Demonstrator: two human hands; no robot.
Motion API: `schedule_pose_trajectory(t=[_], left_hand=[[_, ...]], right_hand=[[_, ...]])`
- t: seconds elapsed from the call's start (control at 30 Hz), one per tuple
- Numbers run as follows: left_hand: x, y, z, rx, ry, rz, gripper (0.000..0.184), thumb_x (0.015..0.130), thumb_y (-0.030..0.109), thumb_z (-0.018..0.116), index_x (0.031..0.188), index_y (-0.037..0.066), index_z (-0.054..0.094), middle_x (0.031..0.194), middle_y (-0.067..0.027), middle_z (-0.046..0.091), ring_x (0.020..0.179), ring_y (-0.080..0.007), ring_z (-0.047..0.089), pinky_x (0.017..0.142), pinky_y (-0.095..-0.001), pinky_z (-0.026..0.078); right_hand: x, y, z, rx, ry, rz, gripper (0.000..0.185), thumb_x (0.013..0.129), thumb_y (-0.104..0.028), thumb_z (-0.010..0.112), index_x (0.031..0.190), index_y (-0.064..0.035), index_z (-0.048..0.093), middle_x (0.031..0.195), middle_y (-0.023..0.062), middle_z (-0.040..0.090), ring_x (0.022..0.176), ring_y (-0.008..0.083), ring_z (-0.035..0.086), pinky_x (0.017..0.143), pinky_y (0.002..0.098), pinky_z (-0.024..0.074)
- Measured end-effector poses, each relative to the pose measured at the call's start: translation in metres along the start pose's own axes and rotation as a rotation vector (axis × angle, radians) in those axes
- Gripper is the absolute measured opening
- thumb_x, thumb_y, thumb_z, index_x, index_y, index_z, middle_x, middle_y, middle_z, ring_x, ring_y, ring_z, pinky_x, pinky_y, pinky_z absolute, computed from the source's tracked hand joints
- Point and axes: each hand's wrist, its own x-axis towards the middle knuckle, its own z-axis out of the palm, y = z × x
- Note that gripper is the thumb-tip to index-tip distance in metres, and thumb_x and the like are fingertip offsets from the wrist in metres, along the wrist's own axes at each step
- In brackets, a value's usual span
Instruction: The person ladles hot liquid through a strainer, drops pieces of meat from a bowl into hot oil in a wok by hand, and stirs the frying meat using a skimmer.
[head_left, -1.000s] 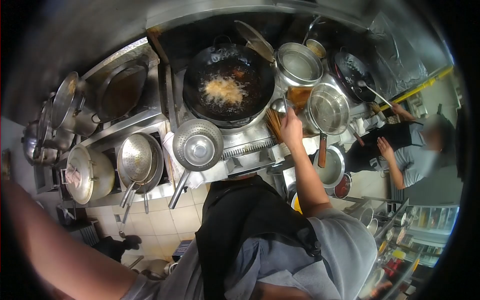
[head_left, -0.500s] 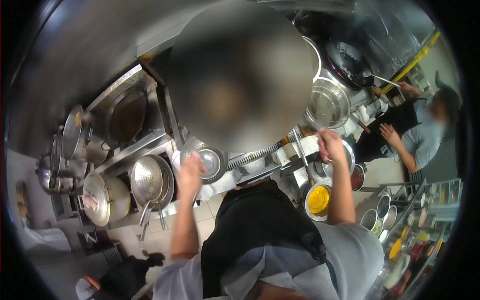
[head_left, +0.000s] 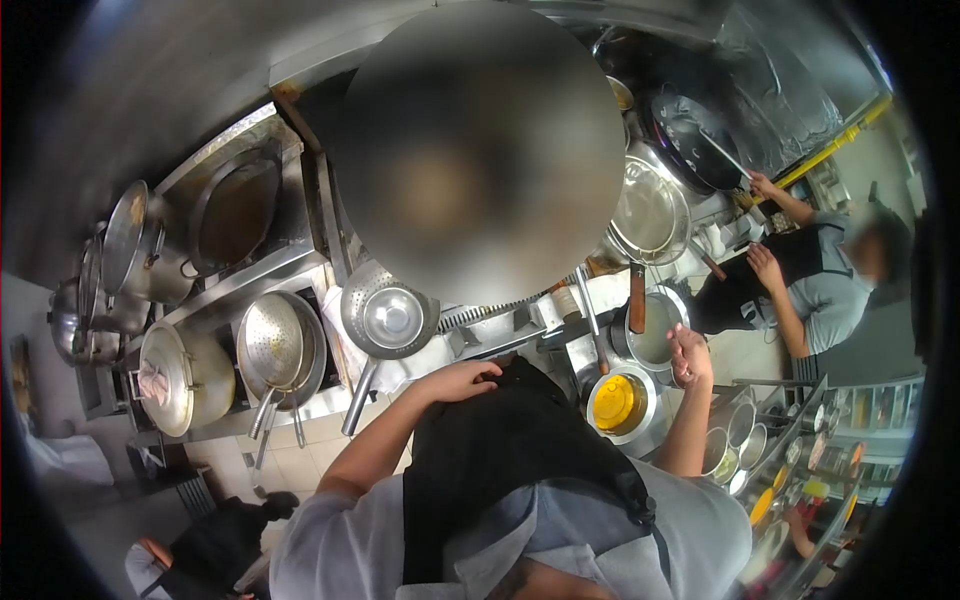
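My left hand (head_left: 465, 381) rests at the waist of my black apron (head_left: 510, 450), fingers loosely bent, holding nothing. Close to it, a perforated ladle (head_left: 358, 305) with a small metal bowl (head_left: 393, 317) inside lies on the counter, its handle toward me. My right hand (head_left: 690, 357) is raised beside a metal pot (head_left: 655, 335), fingers half curled and apart; I see nothing in them. Nearby are a wire strainer (head_left: 645, 205) with a wooden handle and a pot of yellow liquid (head_left: 615, 403). A blurred disc hides the middle of the stove.
A co-worker (head_left: 830, 280) stands at right, stirring a black wok (head_left: 695, 140). At left are a lidded pot (head_left: 185, 380), a perforated skimmer (head_left: 275, 340) over a pan, and an oil-dark wok (head_left: 235, 212). Shelved food containers (head_left: 740, 425) line the lower right. Another person (head_left: 215, 550) is at lower left.
My left hand has moved from over the perforated ladle down to my apron. My right hand has drawn back toward me, away from the strainer, whose wooden handle now shows.
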Motion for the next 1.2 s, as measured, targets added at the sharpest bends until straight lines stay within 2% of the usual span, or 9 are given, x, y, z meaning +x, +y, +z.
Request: schedule_pose_trajectory(t=[0.3,0.53,0.63,0.7,0.8,0.93,1.07,1.13,1.2], left_hand=[[0.058,-0.036,0.012,0.242,-0.203,0.081,0.037,0.089,0.022,0.067,0.124,0.007,0.065,0.117,-0.0175,0.069,0.111,-0.0322,0.065,0.095,-0.0418,0.051],[0.068,-0.090,0.029,-0.141,-0.227,0.057,0.039,0.093,0.023,0.061,0.127,0.004,0.064,0.128,-0.0146,0.065,0.119,-0.0252,0.060,0.103,-0.0352,0.045],[0.073,-0.095,0.031,-0.194,-0.242,0.031,0.041,0.095,0.024,0.059,0.131,0.003,0.062,0.131,-0.0144,0.063,0.122,-0.0248,0.059,0.106,-0.0350,0.043],[0.073,-0.101,0.034,-0.227,-0.232,0.006,0.043,0.096,0.026,0.058,0.133,0.004,0.061,0.132,-0.0147,0.063,0.124,-0.0254,0.058,0.107,-0.0353,0.042],[0.066,-0.122,0.040,-0.079,-0.147,0.046,0.052,0.097,0.036,0.053,0.140,0.007,0.058,0.138,-0.0171,0.060,0.130,-0.0307,0.055,0.113,-0.0399,0.038],[0.049,-0.112,0.039,-0.144,-0.137,0.001,0.053,0.098,0.037,0.052,0.141,0.006,0.057,0.140,-0.0204,0.058,0.135,-0.0316,0.051,0.116,-0.0393,0.034],[0.048,-0.115,0.055,-0.149,-0.152,-0.026,0.052,0.099,0.035,0.051,0.141,0.005,0.057,0.142,-0.0178,0.058,0.134,-0.0303,0.052,0.115,-0.0389,0.036],[0.047,-0.114,0.056,-0.152,-0.135,-0.078,0.052,0.099,0.035,0.051,0.140,0.004,0.057,0.143,-0.0169,0.058,0.134,-0.0303,0.053,0.114,-0.0389,0.036],[0.042,-0.114,0.054,-0.099,-0.179,0.011,0.052,0.099,0.034,0.051,0.141,0.003,0.055,0.142,-0.0183,0.058,0.133,-0.0305,0.053,0.114,-0.0380,0.037]], right_hand=[[0.005,-0.005,0.009,-0.257,0.003,0.103,0.047,0.106,-0.045,0.050,0.102,-0.0003,0.063,0.066,0.0050,0.061,0.038,0.0134,0.051,0.034,0.0242,0.0391],[0.010,-0.020,0.035,-0.514,0.156,0.190,0.062,0.100,-0.061,0.051,0.104,-0.0002,0.063,0.070,0.0074,0.064,0.046,0.0162,0.061,0.039,0.0265,0.0462],[0.024,-0.019,0.023,-0.556,0.166,0.213,0.065,0.100,-0.062,0.050,0.110,0.0015,0.063,0.077,0.0139,0.070,0.058,0.0244,0.069,0.051,0.0340,0.0554],[0.030,-0.023,0.018,-1.424,0.391,-0.002,0.064,0.102,-0.052,0.052,0.117,0.0098,0.061,0.088,0.0224,0.072,0.078,0.0315,0.073,0.072,0.0409,0.0574],[-0.039,-0.080,0.117,-1.268,0.660,-0.383,0.054,0.101,-0.042,0.059,0.125,0.0063,0.061,0.100,0.0246,0.072,0.086,0.0321,0.073,0.078,0.0403,0.0556],[-0.073,-0.076,0.215,-0.933,-0.022,-0.592,0.040,0.102,-0.028,0.061,0.126,0.0044,0.063,0.113,0.0189,0.072,0.083,0.0176,0.067,0.080,0.0321,0.0534],[-0.034,0.020,0.273,-1.325,-0.570,-0.219,0.063,0.100,-0.057,0.051,0.124,-0.0009,0.066,0.117,0.0274,0.068,0.113,0.0433,0.065,0.097,0.0458,0.0503],[0.054,0.140,0.240,-1.547,-0.741,-0.187,0.059,0.100,-0.053,0.052,0.123,-0.0011,0.067,0.122,0.0228,0.069,0.111,0.0430,0.066,0.097,0.0472,0.0512],[0.114,0.237,0.213,-1.666,-0.635,0.009,0.064,0.099,-0.054,0.051,0.121,0.0043,0.065,0.126,0.0278,0.065,0.109,0.0463,0.065,0.097,0.0500,0.0497]])
